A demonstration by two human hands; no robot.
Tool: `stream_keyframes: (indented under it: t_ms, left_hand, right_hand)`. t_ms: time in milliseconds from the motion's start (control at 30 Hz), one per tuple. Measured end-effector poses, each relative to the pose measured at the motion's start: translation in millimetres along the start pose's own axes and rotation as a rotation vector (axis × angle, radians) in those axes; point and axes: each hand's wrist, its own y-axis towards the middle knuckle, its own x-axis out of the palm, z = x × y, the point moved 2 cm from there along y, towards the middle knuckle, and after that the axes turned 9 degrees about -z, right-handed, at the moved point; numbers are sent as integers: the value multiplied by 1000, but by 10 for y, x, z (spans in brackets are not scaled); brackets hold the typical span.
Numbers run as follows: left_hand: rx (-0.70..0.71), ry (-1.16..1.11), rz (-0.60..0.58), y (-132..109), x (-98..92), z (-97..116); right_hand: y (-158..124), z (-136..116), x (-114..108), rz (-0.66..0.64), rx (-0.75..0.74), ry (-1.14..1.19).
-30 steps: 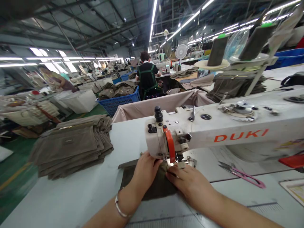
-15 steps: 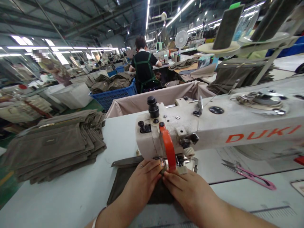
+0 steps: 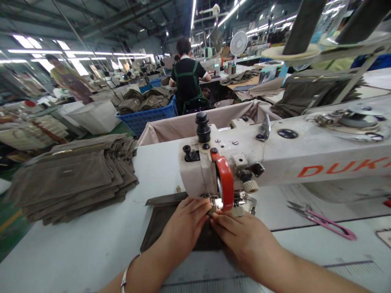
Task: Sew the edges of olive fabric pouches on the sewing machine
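Observation:
A dark olive-brown fabric piece (image 3: 159,224) lies on the white machine table beneath the sewing machine (image 3: 198,171). My left hand (image 3: 189,219) has its fingers closed on the fabric just left of the presser foot. Opposite it, my right hand (image 3: 241,232) pinches the same fabric at the foot's near right side. The fingertips of both hands almost meet below the orange guard (image 3: 225,185). Needle and stitch line are hidden behind the guard and my fingers. A folded flap of the fabric sticks out to the left, under the machine head.
Stacked brown fabric pieces (image 3: 76,175) lie on the table's left. Pink-handled thread snips (image 3: 330,228) rest at right, near a printed ruler scale (image 3: 351,266). Behind the machine stand a cloth-lined bin (image 3: 159,132) and a blue crate (image 3: 152,118). A co-worker (image 3: 186,77) sits beyond, back turned.
The view has shifted slightly, so the machine sits a little further right and higher. Both hands keep their hold on the fabric at the presser foot.

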Motion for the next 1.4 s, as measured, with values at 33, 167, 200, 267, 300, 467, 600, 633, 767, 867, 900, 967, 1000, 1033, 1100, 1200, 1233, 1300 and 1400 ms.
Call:
stream_keyframes:
  t_ms: [33, 167, 200, 267, 300, 467, 600, 633, 767, 867, 900, 967, 1000, 1033, 1100, 1200, 1233, 1300, 1400]
  left_hand:
    - [1, -4, 1, -1, 7, -6]
    - [-8, 17, -9, -43, 12, -9]
    - [-9, 33, -21, -71, 1, 2]
    - [5, 56, -64, -151, -29, 39]
    - [26, 58, -93, -197, -46, 63]
    - [181, 113, -135, -356, -77, 193]
    - [192, 176, -77, -350, -18, 239]
    - [186, 176, -73, -345, -2, 240]
    - [135, 76, -59, -335, 11, 190]
    - [52, -102, 3, -332, -29, 111]
    - [63, -139, 11, -328, -36, 94]
    - [155, -125, -1, -318, -27, 87]
    - [214, -78, -18, -311, -11, 94]
    - [260, -21, -39, -302, 10, 102]
    - [289, 85, -83, -278, 54, 109]
    - [241, 157, -141, -223, 87, 89]
    - [228, 166, -147, -201, 84, 78]
    - [217, 174, -137, -157, 62, 61]
    - [237, 158, -69, -120, 14, 71]
  right_hand:
    - [4, -6, 0, 2, -3, 5]
    - [-19, 25, -166, -67, 7, 76]
    - [-44, 50, -255, -113, 8, 114]
    - [-119, 124, -453, -214, 39, 192]
    - [-162, 175, -543, -243, 78, 212]
    - [-205, 437, -560, -179, 265, 107]
    - [-44, 496, -288, -14, 404, -13]
    - [-19, 474, -250, -6, 396, -11]
    - [-43, 272, -280, -43, 160, 105]
    - [-107, 105, -345, -118, -64, 252]
    - [-120, 71, -353, -135, -89, 282]
    - [-128, 37, -346, -160, -87, 307]
    - [-127, 30, -334, -173, -83, 311]
    - [-123, 26, -321, -184, -81, 312]
    - [-112, 28, -297, -197, -72, 310]
    - [-81, 34, -274, -195, -55, 305]
    - [-70, 38, -270, -188, -50, 302]
    - [-51, 48, -267, -174, -40, 300]
    - [-52, 75, -275, -170, -44, 317]
